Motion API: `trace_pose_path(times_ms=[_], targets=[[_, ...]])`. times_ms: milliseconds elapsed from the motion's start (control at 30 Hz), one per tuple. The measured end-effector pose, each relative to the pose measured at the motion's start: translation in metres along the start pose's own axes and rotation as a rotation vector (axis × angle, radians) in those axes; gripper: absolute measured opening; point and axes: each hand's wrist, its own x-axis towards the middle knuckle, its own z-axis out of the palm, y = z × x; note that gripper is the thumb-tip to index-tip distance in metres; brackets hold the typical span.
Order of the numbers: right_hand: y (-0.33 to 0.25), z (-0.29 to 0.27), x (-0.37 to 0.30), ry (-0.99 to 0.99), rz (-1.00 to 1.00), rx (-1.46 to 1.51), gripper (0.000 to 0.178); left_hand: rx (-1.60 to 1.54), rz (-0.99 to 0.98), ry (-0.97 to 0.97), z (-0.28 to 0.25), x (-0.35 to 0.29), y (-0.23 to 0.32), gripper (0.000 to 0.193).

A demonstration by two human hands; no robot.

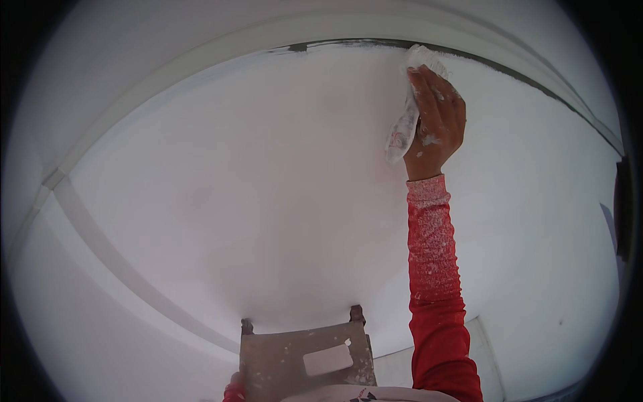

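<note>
A paintbrush caked in white paint is in my right hand, its handle pointing down past the wrist. Its bristles meet the top of the white wall, at a dark unpainted strip under the pale trim. White paint specks the hand and the red sleeve. At the lower edge, a bit of my left hand and red cuff shows beside a paint-spotted grey-brown board, which looks like the top of a ladder or a chair back. Its fingers are hidden.
The board has a rectangular cut-out and two dark posts close to the wall. Pale trim curves along the top, with a corner joint at the left. A dark fixture stands at the far right edge.
</note>
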Motion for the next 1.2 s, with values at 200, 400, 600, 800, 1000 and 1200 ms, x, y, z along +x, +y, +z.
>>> trace_pose_path(times_ms=[200, 400, 600, 800, 1000, 1200], targets=[[-0.005, 0.006, -0.001, -0.021, -0.011, -0.008, 0.046, -0.02, 0.003, -0.032, -0.001, 0.001, 0.003, 0.113], [-0.016, 0.016, 0.004, -0.056, 0.03, 0.008, 0.049, -0.027, -0.004, -0.019, 0.002, 0.013, 0.005, 0.116], [-0.032, 0.029, 0.009, -0.009, 0.01, 0.035, 0.058, -0.04, -0.05, -0.06, 0.001, 0.018, 0.004, 0.113], [-0.054, 0.032, 0.01, -0.04, 0.021, 0.038, 0.055, -0.054, -0.038, -0.066, -0.002, 0.009, 0.01, 0.111], [-0.081, 0.041, 0.014, -0.04, 0.036, 0.062, 0.048, -0.014, -0.038, -0.046, -0.001, 0.013, 0.01, 0.109], [-0.116, 0.049, 0.017, -0.057, 0.042, 0.105, 0.047, -0.069, -0.045, -0.026, -0.002, 0.006, 0.015, 0.107]])
